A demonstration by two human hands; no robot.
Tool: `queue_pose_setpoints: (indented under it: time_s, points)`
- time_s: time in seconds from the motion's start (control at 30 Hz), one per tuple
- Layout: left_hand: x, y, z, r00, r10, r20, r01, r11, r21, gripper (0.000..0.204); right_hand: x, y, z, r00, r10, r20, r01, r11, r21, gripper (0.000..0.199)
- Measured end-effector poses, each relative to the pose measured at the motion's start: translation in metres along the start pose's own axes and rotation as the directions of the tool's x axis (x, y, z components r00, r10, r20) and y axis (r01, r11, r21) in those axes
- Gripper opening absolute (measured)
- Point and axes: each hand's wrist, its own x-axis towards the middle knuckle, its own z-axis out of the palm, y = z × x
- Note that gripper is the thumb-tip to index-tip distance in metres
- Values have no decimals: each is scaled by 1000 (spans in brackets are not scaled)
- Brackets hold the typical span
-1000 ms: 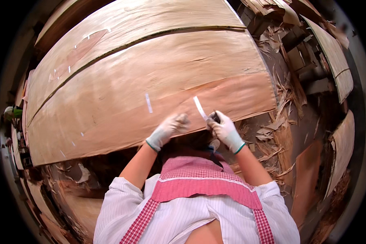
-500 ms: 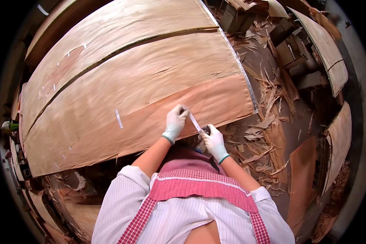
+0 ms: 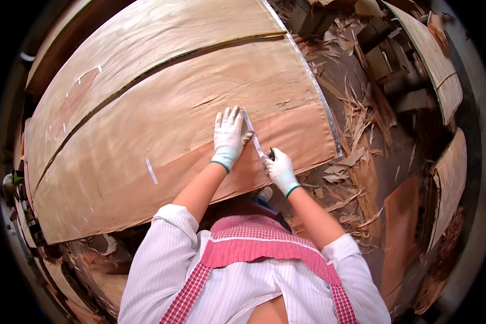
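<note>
My left hand (image 3: pixel 229 135), in a white glove, lies flat with its fingers stretched on a pale veneer sheet (image 3: pixel 178 119). Beside its thumb, a narrow strip of white tape (image 3: pixel 252 133) runs across the edge between the pale sheet and a reddish veneer strip (image 3: pixel 302 129). The near end of the tape reaches my gloved right hand (image 3: pixel 281 170). Its fingers are closed round a small dark tool (image 3: pixel 271 154), mostly hidden by the hand. Further left, a short piece of white tape (image 3: pixel 152 171) crosses the same edge.
Beyond a dark split, another veneer sheet (image 3: pixel 162 38) bears a reddish patch (image 3: pixel 75 100) with small tape pieces. Torn veneer scraps (image 3: pixel 362 124) litter the floor to the right. Curved veneer sheets (image 3: pixel 451 183) stand at the far right, near a reddish board (image 3: pixel 400 232).
My left hand has gone from pinching the tape end above the veneer to lying flat on it, farther forward. The tape has come down onto the sheets; my right hand has moved slightly forward.
</note>
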Motion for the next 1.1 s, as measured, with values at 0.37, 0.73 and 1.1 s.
queue_pose_setpoints:
  time_s: [0.37,0.73,1.1]
  points:
    - [43,58,3,944,322,67,-308,937,-164,56,66,4,-76,927,333,172,-373,772,515,13]
    - [97,106,50,902,427,61,-424,904,-63,46,151,51,-143,972,235,-12,-231,963,135,29]
    - [108,147,61,795,412,446,-465,885,12,49,108,82,-138,919,370,-139,-308,891,333,21]
